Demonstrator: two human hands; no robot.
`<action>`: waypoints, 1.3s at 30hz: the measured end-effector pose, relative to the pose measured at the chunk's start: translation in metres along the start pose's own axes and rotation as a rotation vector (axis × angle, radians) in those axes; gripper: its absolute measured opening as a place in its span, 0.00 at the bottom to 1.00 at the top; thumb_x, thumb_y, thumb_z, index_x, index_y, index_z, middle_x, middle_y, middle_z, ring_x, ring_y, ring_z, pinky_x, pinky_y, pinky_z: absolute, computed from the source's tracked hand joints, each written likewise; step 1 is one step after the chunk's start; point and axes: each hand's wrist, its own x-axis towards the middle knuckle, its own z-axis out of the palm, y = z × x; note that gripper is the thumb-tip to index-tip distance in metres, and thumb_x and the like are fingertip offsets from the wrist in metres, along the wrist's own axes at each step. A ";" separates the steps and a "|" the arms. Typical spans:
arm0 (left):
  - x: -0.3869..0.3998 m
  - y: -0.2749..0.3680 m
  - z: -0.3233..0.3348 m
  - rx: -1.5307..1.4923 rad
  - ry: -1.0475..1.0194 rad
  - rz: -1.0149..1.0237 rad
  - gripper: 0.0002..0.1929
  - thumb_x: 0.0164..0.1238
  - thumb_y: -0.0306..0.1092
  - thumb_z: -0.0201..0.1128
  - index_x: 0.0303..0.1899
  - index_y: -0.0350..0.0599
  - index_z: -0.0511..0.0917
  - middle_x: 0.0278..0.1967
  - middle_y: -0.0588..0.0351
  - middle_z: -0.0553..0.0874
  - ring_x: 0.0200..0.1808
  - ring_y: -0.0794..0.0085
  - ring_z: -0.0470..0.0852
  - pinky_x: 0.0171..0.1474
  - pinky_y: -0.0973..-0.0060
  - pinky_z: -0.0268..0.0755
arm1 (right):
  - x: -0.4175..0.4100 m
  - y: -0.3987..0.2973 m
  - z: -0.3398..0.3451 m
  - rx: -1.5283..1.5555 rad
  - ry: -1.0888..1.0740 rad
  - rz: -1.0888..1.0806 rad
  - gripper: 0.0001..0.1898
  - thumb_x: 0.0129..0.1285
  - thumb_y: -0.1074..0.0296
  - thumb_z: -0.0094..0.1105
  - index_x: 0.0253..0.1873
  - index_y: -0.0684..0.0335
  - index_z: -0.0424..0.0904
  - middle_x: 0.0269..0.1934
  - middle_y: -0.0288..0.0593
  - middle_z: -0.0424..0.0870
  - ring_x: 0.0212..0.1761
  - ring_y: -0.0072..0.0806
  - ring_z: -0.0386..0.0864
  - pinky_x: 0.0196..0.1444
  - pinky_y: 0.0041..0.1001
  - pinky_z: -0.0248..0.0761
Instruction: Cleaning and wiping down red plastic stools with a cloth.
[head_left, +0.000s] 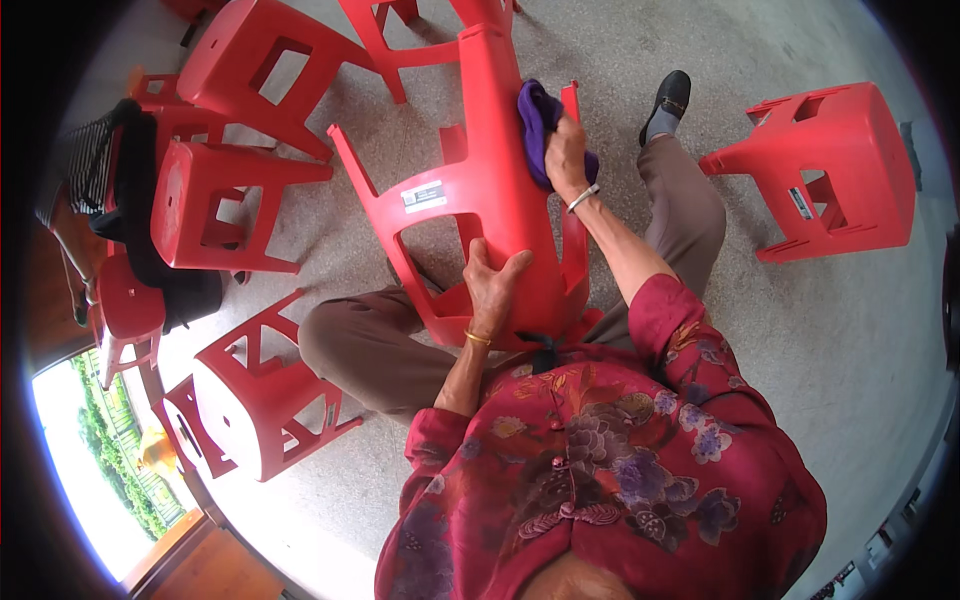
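A red plastic stool (501, 161) lies tipped across my lap, its legs pointing away from me. My left hand (491, 281) grips the edge of its frame around an opening, with the thumb on the outer face. In my right hand (568, 154) is a bunched purple cloth (536, 135), pressed against the side of one stool leg. A label (424, 197) with writing is stuck on the stool's crossbar. The seat end rests close to my waist and is partly hidden.
Another red stool (825, 169) stands to the right. On the left are several more, including one nearby stool (255, 397) and one farther back (225, 206). A person in a striped top (94, 161) sits at the far left. Speckled floor (810, 360) lies around me; a bright doorway (97, 457) is lower left.
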 end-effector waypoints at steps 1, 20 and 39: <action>0.000 -0.001 0.004 -0.004 -0.002 0.002 0.20 0.52 0.37 0.76 0.35 0.35 0.73 0.29 0.54 0.81 0.32 0.75 0.75 0.37 0.71 0.73 | 0.007 0.010 -0.007 -0.048 0.042 -0.009 0.12 0.69 0.73 0.53 0.52 0.72 0.82 0.39 0.34 0.87 0.40 0.20 0.78 0.44 0.25 0.73; 0.004 -0.009 0.021 0.112 -0.056 0.096 0.22 0.53 0.40 0.76 0.35 0.35 0.71 0.28 0.50 0.81 0.30 0.71 0.77 0.36 0.67 0.74 | 0.105 -0.033 -0.026 -0.221 -0.139 0.072 0.12 0.59 0.65 0.71 0.29 0.67 0.83 0.21 0.46 0.83 0.19 0.31 0.79 0.24 0.29 0.72; 0.013 -0.012 0.086 0.325 -0.280 -0.037 0.32 0.56 0.46 0.73 0.54 0.33 0.69 0.32 0.35 0.83 0.37 0.42 0.84 0.42 0.56 0.74 | 0.021 -0.095 0.009 0.064 -0.569 0.345 0.10 0.62 0.69 0.67 0.46 0.67 0.87 0.33 0.40 0.88 0.32 0.16 0.82 0.36 0.18 0.74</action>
